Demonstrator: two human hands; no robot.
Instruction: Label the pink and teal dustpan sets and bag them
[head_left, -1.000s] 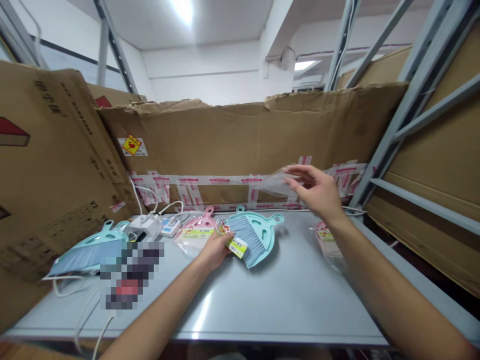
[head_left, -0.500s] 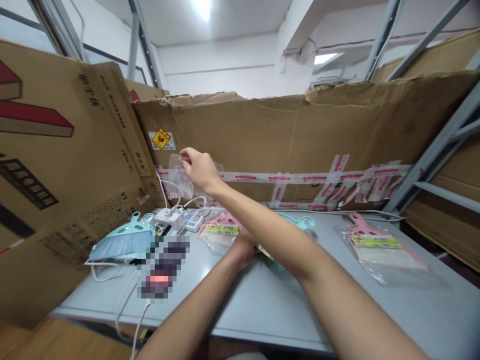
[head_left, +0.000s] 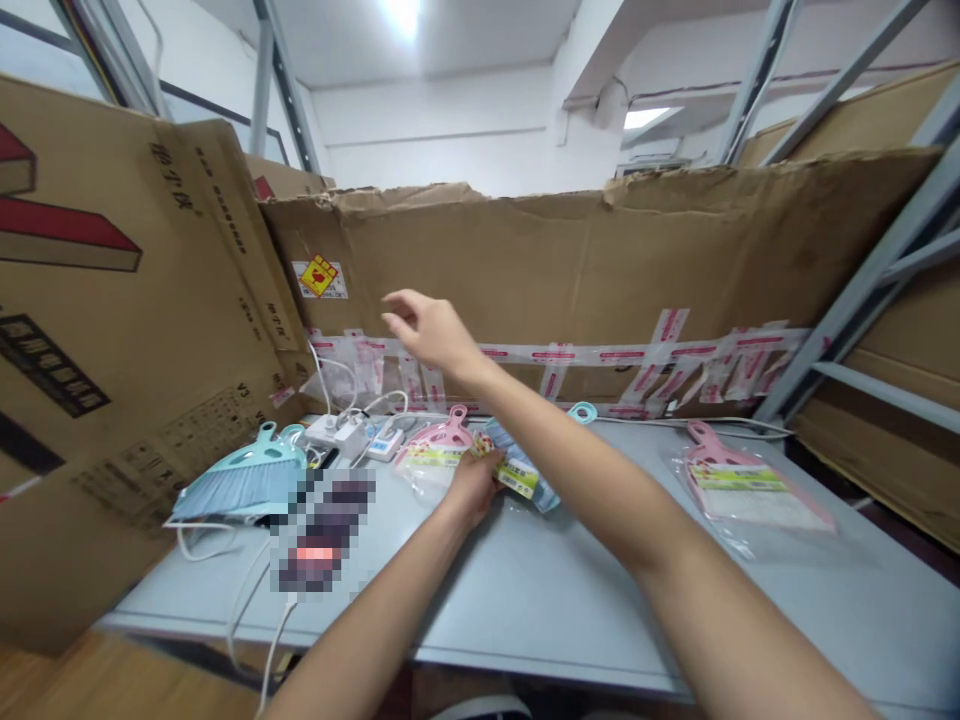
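Left hand (head_left: 474, 488): you're pinching the printed card (head_left: 517, 478).
Right hand (head_left: 429, 325): you're hovering, fingers parted.
Blue brush set (head_left: 550, 493): probably feeling light, stiff-bodied; handle (head_left: 573, 411) suiting grip.

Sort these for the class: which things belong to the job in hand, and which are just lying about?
Likely part of the job:
left hand, holding a label card
blue brush-and-dustpan set, partly hidden
right hand
bagged pink sets

Probably just lying about:
white plug block
white cable
pixelated object
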